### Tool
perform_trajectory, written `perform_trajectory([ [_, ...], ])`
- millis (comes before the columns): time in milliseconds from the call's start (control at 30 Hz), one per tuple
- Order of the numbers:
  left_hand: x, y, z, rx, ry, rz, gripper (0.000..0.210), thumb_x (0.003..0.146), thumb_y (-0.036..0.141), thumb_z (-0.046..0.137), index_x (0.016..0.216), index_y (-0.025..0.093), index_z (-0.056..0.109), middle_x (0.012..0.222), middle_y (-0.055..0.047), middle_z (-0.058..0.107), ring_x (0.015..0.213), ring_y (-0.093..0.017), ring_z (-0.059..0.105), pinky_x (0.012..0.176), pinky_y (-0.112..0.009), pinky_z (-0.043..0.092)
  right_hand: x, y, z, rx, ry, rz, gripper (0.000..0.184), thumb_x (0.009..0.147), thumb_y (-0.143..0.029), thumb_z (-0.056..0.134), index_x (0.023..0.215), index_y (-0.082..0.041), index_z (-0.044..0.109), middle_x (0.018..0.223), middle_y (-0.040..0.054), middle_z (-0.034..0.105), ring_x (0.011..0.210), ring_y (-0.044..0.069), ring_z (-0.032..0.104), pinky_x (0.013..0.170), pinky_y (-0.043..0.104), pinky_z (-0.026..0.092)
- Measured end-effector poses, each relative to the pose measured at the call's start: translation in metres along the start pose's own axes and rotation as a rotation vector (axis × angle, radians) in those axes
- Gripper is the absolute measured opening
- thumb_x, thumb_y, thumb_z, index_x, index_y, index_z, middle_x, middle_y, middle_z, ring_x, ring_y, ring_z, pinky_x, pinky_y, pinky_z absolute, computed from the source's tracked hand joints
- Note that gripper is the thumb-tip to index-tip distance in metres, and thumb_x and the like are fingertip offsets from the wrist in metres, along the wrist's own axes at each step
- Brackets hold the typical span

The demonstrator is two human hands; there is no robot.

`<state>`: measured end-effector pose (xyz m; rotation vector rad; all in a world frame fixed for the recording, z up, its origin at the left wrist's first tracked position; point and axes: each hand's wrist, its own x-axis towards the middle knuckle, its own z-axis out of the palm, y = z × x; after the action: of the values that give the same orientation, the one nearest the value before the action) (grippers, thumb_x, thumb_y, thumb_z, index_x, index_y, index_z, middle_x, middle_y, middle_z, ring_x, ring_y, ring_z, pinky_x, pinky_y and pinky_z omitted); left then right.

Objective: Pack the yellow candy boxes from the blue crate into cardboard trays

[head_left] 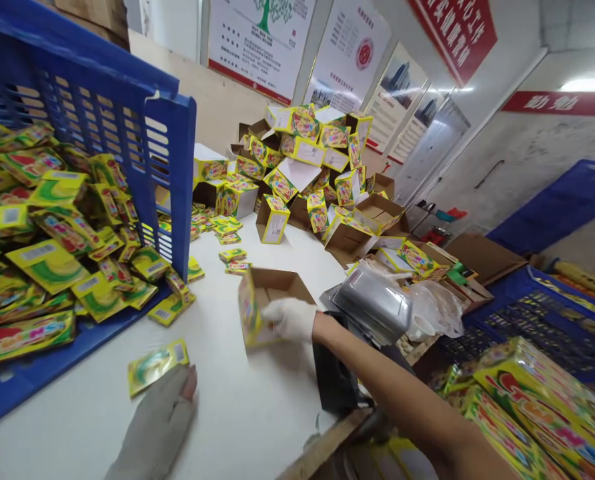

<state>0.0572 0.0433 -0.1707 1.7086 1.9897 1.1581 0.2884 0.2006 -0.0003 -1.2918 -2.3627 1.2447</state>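
My left hand (160, 417), in a pale glove with a bare thumb tip, is at the lower left, closed on the near edge of a flat yellow-green packet (152, 368) above the white table. My right hand (293, 320), in a white glove, grips the near side of an open yellow cardboard box (250, 310) with a brown inside. The right fingers are slightly blurred. To the left, a blue slatted crate (181, 180) holds a heap of similar packets (47, 263). A few loose packets (233, 255) lie beyond the box.
A tall pile of yellow boxes (302, 150) stands against the wall. At right are a clear-lidded device (375, 293), a plastic bag (437, 307) and a white cup (421, 327). Larger printed packs (542, 407) are stacked at the lower right, near a wooden table edge (327, 443).
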Motion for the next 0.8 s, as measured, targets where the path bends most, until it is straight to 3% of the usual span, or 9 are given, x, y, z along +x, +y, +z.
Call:
perform_trajectory([
  [33, 0.000, 0.004, -0.004, -0.043, 0.008, -0.046, 0.040, 0.086, 0.049, 0.045, 0.105, 0.023, 0.068, 0.116, -0.007, 0.070, 0.110, -0.027, 0.064, 0.098, -0.039, 0.050, -0.014, 0.000, 0.019, -0.175, -0.140, -0.038, 0.001, 0.080, -0.017, 0.067, 0.079, -0.017, 0.067, 0.092, 0.0035, 0.068, 0.091, 0.022, 0.062, 0.082, 0.036, 0.047],
  [100, 0.000, 0.009, -0.011, -0.135, 0.032, -0.117, 0.046, 0.089, 0.052, 0.039, 0.111, 0.021, 0.066, 0.117, -0.009, 0.069, 0.110, -0.026, 0.063, 0.099, -0.040, 0.049, -0.044, -0.002, 0.052, -0.596, -0.418, -0.183, 0.008, 0.079, -0.013, 0.063, 0.079, -0.020, 0.066, 0.093, 0.0041, 0.069, 0.086, 0.021, 0.062, 0.077, 0.037, 0.043],
  [167, -0.001, 0.011, -0.015, -0.213, 0.052, -0.150, 0.051, 0.091, 0.054, 0.034, 0.114, 0.019, 0.064, 0.117, -0.009, 0.069, 0.112, -0.026, 0.062, 0.101, -0.041, 0.047, -0.071, -0.006, 0.072, -0.904, -0.570, -0.348, 0.011, 0.082, -0.016, 0.060, 0.087, -0.022, 0.067, 0.097, 0.0049, 0.069, 0.082, 0.020, 0.061, 0.078, 0.039, 0.040],
  [233, -0.002, 0.012, -0.017, -0.265, 0.050, -0.151, 0.054, 0.091, 0.056, 0.032, 0.111, 0.018, 0.065, 0.117, -0.010, 0.069, 0.113, -0.026, 0.061, 0.103, -0.041, 0.045, -0.091, -0.012, 0.076, -0.940, -0.563, -0.425, 0.012, 0.079, -0.020, 0.061, 0.091, -0.021, 0.067, 0.097, 0.0049, 0.070, 0.085, 0.021, 0.062, 0.083, 0.040, 0.038],
  [300, -0.003, 0.012, -0.018, -0.291, 0.025, -0.151, 0.057, 0.090, 0.060, 0.032, 0.104, 0.018, 0.068, 0.114, -0.010, 0.070, 0.112, -0.027, 0.061, 0.102, -0.042, 0.046, -0.102, -0.021, 0.074, -0.841, -0.511, -0.432, 0.015, 0.077, -0.022, 0.062, 0.092, -0.020, 0.066, 0.097, 0.0043, 0.070, 0.092, 0.021, 0.062, 0.085, 0.037, 0.037],
  [433, -0.007, 0.016, -0.019, -0.301, 0.023, -0.190, 0.059, 0.088, 0.064, 0.033, 0.094, 0.018, 0.069, 0.106, -0.011, 0.072, 0.106, -0.028, 0.064, 0.098, -0.042, 0.048, -0.105, -0.044, 0.085, -0.640, -0.314, -0.208, 0.022, 0.085, -0.041, 0.055, 0.094, -0.022, 0.062, 0.094, 0.0037, 0.070, 0.083, 0.020, 0.064, 0.063, 0.029, 0.037],
  [533, -0.012, 0.020, -0.023, -0.304, 0.078, -0.224, 0.057, 0.087, 0.064, 0.033, 0.085, 0.020, 0.068, 0.091, -0.009, 0.074, 0.094, -0.026, 0.066, 0.089, -0.039, 0.051, -0.101, -0.055, 0.105, -0.701, -0.212, -0.079, 0.024, 0.087, -0.038, 0.051, 0.102, -0.022, 0.061, 0.094, 0.0058, 0.072, 0.078, 0.023, 0.067, 0.057, 0.030, 0.034],
  [633, -0.014, 0.022, -0.033, -0.279, 0.158, -0.257, 0.055, 0.088, 0.063, 0.032, 0.074, 0.021, 0.065, 0.080, -0.007, 0.071, 0.082, -0.024, 0.065, 0.078, -0.037, 0.053, -0.100, -0.050, 0.111, -0.817, -0.285, -0.164, 0.026, 0.082, -0.026, 0.053, 0.106, -0.021, 0.061, 0.096, 0.0072, 0.073, 0.076, 0.024, 0.067, 0.057, 0.031, 0.035],
  [800, -0.005, 0.019, -0.056, -0.170, 0.358, -0.302, 0.056, 0.087, 0.060, 0.032, 0.074, 0.018, 0.066, 0.085, -0.010, 0.069, 0.085, -0.027, 0.063, 0.082, -0.043, 0.051, -0.100, -0.013, 0.084, -0.957, -0.393, -0.359, 0.015, 0.079, -0.021, 0.061, 0.092, -0.023, 0.066, 0.088, 0.0026, 0.071, 0.073, 0.018, 0.063, 0.071, 0.032, 0.038],
])
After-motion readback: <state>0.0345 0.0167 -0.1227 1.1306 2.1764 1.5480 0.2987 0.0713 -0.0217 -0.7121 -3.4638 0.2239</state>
